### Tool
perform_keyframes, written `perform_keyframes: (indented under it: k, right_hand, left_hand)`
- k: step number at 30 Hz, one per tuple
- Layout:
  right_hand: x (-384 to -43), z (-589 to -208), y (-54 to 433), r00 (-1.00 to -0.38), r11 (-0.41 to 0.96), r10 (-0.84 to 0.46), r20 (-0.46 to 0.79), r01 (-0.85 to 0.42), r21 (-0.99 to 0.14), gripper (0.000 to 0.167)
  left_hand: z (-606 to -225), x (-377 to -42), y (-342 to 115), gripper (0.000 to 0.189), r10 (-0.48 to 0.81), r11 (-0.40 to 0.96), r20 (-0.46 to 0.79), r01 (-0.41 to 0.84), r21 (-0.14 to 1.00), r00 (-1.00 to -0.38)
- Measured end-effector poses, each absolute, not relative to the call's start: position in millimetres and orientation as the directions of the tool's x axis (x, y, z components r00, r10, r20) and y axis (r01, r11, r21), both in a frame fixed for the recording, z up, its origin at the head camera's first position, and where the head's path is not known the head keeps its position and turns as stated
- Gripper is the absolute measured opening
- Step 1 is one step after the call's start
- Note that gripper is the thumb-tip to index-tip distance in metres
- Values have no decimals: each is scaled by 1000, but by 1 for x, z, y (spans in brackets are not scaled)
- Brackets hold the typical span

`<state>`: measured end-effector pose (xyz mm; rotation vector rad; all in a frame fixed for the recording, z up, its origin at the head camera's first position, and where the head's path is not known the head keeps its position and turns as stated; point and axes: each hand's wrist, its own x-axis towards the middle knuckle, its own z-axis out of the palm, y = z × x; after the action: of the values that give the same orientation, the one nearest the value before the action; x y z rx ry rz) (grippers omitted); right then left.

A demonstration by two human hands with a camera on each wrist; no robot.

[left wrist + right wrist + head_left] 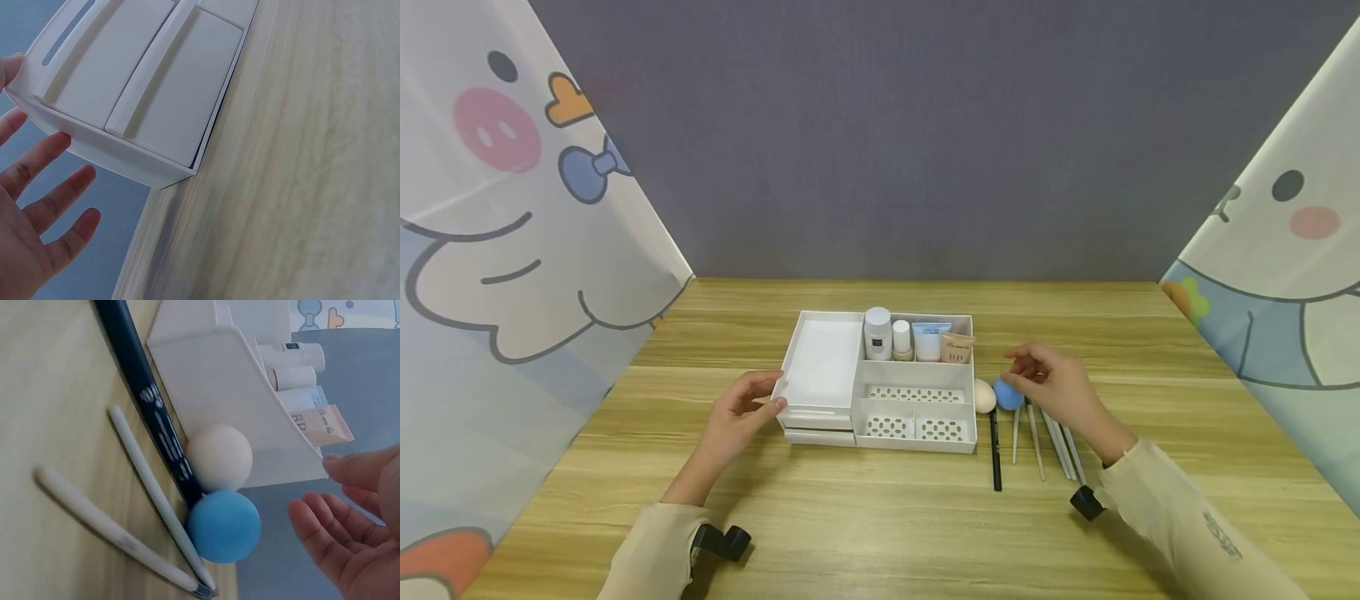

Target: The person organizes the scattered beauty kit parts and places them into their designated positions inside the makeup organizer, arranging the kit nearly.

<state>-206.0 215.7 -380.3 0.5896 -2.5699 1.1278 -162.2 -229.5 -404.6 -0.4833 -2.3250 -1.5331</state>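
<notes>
1. While the white organiser [880, 392] sits on the worktop [880, 517], the left hand [737, 417] rests fingertips on its left edge, fingers spread.
2. Right of the organiser, the right hand [1052, 387] hovers loosely open above the blue sponge [1007, 395], holding nothing.
3. Between organiser and blue sponge lies a beige sponge [984, 396].

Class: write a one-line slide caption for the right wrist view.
Open right hand hovers beside a blue sponge and beige sponge by the white organizer.

Left hand [737, 417] touches white organizer [820, 367]; right hand [1056, 387] hovers over blue sponge [1006, 397].
</notes>
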Motion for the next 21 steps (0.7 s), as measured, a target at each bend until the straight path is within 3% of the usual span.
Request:
perform_keyframes:
  k: [6, 13, 21]
  right_hand:
    - [-200, -386, 215, -913, 604, -263, 313, -409, -684, 29]
    - [-191, -394, 213, -946, 536, -300, 119, -271, -800, 29]
    - [-182, -403, 212, -938, 547, -342, -57, -149, -824, 29]
  left_hand:
    - [-404, -162, -230, 31, 112, 366, 435, 444, 818, -894]
    - [-404, -162, -229, 31, 110, 362, 430, 439, 822, -896]
    - [-404, -163, -230, 31, 106, 373, 428, 435, 820, -898]
